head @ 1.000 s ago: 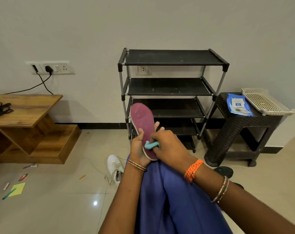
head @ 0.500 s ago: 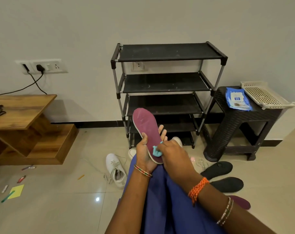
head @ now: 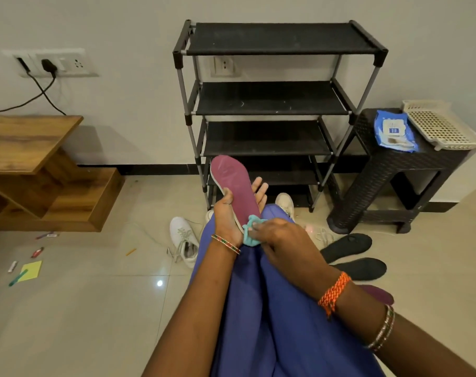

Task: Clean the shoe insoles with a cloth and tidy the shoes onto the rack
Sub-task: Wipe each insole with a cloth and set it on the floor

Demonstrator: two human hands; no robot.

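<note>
My left hand [head: 227,217] holds a maroon insole [head: 235,183] upright over my lap, thumb on its left edge and fingers behind it. My right hand [head: 279,235] presses a crumpled teal cloth [head: 250,235] against the heel end of that insole. The black four-shelf shoe rack [head: 272,97] stands against the wall straight ahead, all its shelves bare. A white sneaker [head: 184,239] lies on the floor to my left, another white sneaker [head: 285,203] shows beside my knee. Two black insoles [head: 347,247] and a second maroon insole [head: 381,295] lie on the floor at my right.
A dark wicker stool [head: 389,170] right of the rack carries a blue wipes pack [head: 394,131] and a cream plastic tray [head: 443,126]. A wooden stepped table [head: 33,159] stands at the left. Small stationery bits and a yellow note [head: 31,270] litter the floor there.
The camera has tilted down, bringing the insoles on the floor into view. My right hand with the cloth has slid down the maroon insole toward its heel.
</note>
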